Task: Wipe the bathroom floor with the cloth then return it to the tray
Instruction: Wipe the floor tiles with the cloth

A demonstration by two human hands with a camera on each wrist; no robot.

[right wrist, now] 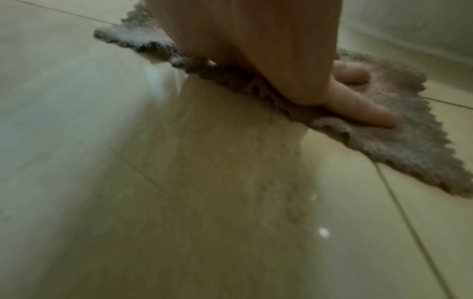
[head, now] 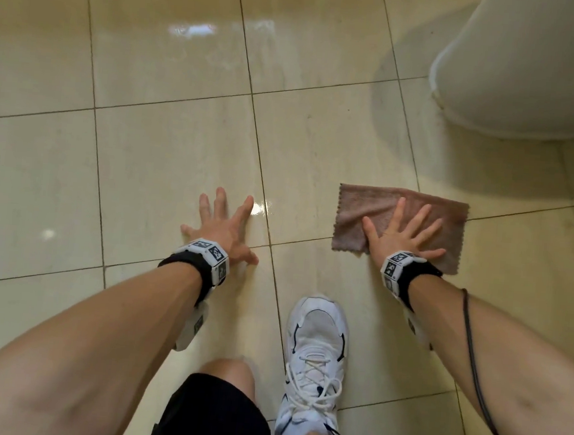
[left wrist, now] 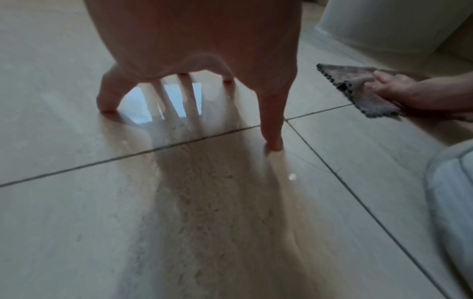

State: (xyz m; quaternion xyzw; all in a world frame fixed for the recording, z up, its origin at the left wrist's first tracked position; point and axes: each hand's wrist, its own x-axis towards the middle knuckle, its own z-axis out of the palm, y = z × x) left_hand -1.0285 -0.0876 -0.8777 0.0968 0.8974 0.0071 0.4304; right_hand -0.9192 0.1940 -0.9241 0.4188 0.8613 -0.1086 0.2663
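Observation:
A brownish-pink cloth (head: 369,206) with a zigzag edge lies flat on the glossy beige tiled floor (head: 166,159), right of centre in the head view. My right hand (head: 401,226) presses down on it with fingers spread straight; the cloth (right wrist: 399,141) shows under that hand (right wrist: 358,109) in the right wrist view. My left hand (head: 223,222) is planted on bare tile to the left, fingers spread, its fingertips (left wrist: 274,143) touching the floor. In the left wrist view the cloth (left wrist: 358,91) and right hand (left wrist: 394,89) sit off to the right. No tray is in view.
A white toilet base (head: 531,65) stands at the upper right, close beyond the cloth. My white sneaker (head: 316,357) and bare knee (head: 228,374) are on the floor between my arms. A dark cable (head: 473,362) runs along my right forearm. Wet sheen marks the far tiles.

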